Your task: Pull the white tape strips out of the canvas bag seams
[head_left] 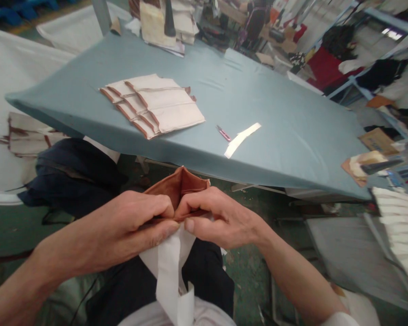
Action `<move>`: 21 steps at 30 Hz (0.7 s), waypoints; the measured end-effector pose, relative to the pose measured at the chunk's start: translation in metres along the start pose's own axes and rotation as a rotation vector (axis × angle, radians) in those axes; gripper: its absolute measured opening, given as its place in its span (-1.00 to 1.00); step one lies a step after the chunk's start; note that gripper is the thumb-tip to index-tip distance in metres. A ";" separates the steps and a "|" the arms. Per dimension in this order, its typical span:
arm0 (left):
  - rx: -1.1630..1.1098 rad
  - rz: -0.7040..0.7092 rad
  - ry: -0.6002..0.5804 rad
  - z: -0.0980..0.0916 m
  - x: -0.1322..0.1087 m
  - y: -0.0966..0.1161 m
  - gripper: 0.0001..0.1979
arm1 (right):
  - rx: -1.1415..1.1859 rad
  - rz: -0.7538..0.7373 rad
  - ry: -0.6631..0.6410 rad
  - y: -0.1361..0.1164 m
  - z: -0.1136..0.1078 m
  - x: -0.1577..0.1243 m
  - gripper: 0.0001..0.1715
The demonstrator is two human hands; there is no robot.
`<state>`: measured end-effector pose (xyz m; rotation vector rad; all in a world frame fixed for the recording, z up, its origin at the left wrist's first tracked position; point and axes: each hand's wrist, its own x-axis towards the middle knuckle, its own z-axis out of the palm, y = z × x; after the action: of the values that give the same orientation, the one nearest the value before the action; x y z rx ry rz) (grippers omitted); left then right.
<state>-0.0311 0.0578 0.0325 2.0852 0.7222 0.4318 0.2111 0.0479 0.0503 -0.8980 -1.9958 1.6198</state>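
Nearest, white strip (168, 271) hangs in loose curl over dark lap (209, 271) — thin, looks flexible. Left hand (144, 222) and right hand (216, 217) meet above, thumbs and forefingers clamped on near edge of brown-lined piece (172, 184), held before body at near side of blue-grey table (292, 131). Piece seems light, soft, lining perhaps little slippery; folded rim is probably best hold. Further, smooth tabletop carries pale strip (242, 139), small snips (223, 133), then overlapping flat cream pieces (172, 102) — brown-edged, fabric-like.
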 end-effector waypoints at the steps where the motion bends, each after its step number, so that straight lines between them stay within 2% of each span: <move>1: 0.024 0.000 0.009 0.003 -0.001 0.000 -0.67 | 0.105 0.024 0.007 0.004 0.002 0.001 -0.82; 4: 0.032 0.005 0.036 0.007 -0.006 0.000 -0.68 | 0.362 0.069 0.041 0.015 0.011 0.006 -0.56; 6: -0.051 -0.013 0.047 0.008 -0.008 0.002 -0.69 | 0.474 0.067 0.043 0.019 0.019 0.009 -0.46; 10: -0.388 -0.072 0.106 0.014 -0.013 0.001 -0.70 | 0.588 0.020 0.084 0.028 0.036 0.013 -0.38; 16: -0.841 0.011 0.326 0.049 -0.008 -0.016 -0.55 | 0.681 0.015 0.300 0.053 0.065 0.016 -0.24; 18: -0.923 0.043 0.356 0.057 -0.004 -0.020 -0.56 | 0.685 0.010 0.330 0.058 0.067 0.015 -0.22; 21: -0.942 0.093 0.344 0.059 0.001 -0.023 -0.57 | 0.659 0.013 0.300 0.055 0.057 0.014 -0.25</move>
<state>-0.0060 0.0323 -0.0202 1.1628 0.4667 0.9786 0.1748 0.0239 -0.0174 -0.8215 -1.1397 1.8443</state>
